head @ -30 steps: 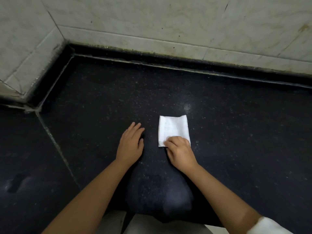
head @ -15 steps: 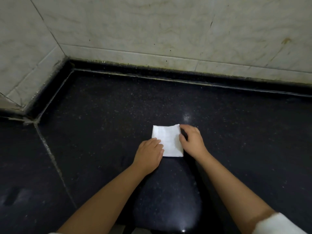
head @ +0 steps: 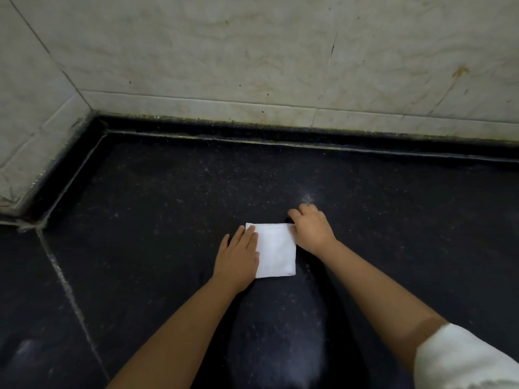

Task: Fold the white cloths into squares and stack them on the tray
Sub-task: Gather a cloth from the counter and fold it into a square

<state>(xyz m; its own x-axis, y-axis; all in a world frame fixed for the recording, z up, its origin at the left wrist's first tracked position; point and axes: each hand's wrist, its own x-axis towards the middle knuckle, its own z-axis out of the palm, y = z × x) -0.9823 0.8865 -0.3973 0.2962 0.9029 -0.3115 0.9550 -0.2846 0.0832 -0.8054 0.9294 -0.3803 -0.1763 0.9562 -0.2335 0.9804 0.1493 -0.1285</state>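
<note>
**A:** What have I got in front of me, biggest thing first?

**B:** The pale tiled wall [head: 252, 51] runs across the far side and turns a corner at far left. Below it the dark speckled tabletop [head: 168, 192] fills the view. I see no tray from here.

**A:** And the cloth?

**B:** One white cloth [head: 276, 252] lies flat near the middle of the tabletop, already folded to something close to a square, between my two hands.

**A:** Hands?

**B:** My left hand [head: 238, 255] lies flat with fingers straight, resting over the cloth's left edge and far-left corner. My right hand [head: 311, 228] sits at the far-right corner, fingers curled down there; whether they actually pinch the cloth I cannot tell, the knuckles hide it.

**A:** So how do I finish this step cleanly?

**B:** My judgement: keep the left palm as an anchor so the layers don't slide, and run the right along the far edge to square the corners and press the crease. Check that the edges line up before lifting. Then lift with both hands under it, so that it doesn't spring open.
</note>
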